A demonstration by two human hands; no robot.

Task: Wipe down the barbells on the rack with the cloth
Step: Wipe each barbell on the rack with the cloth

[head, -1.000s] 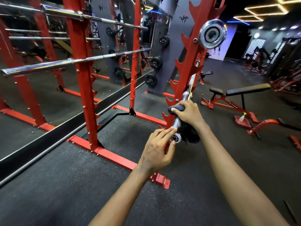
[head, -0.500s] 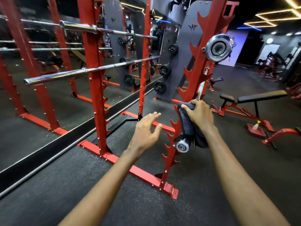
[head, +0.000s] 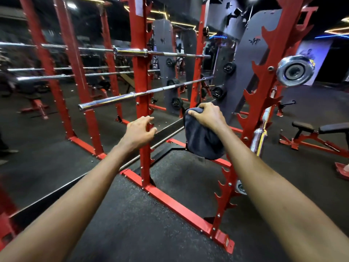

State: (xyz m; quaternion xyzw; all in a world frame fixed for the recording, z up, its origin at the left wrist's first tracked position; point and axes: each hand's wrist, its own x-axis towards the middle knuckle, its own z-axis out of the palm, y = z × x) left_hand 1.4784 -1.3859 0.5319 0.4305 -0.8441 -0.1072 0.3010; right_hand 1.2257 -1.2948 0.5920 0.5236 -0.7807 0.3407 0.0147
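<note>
My right hand (head: pixel 206 115) grips a dark blue cloth (head: pixel 202 140) that hangs down in the air between the rack's two red uprights, touching no bar. My left hand (head: pixel 140 131) hovers with loosely curled fingers in front of the left red upright (head: pixel 141 87) and holds nothing. A chrome barbell (head: pixel 132 95) lies across the rack at mid height, just above and left of my hands. A second chrome barbell (head: pixel 143 52) rests higher up. On the right upright (head: pixel 264 87) a short bar (head: pixel 261 135) with a yellow band leans low, and a chrome bar end (head: pixel 294 70) sticks out above it.
A mirror wall behind the rack reflects red posts and more bars. A grey panel (head: pixel 243 76) with black hubs stands beyond the rack. A red-framed bench (head: pixel 324 131) sits at the right. The rack's red base rail (head: pixel 175 203) crosses the dark rubber floor.
My right hand has lifted the cloth off the low short bar and carried it left, into the gap between the uprights. My left hand let go of that bar's end and moved up and left.
</note>
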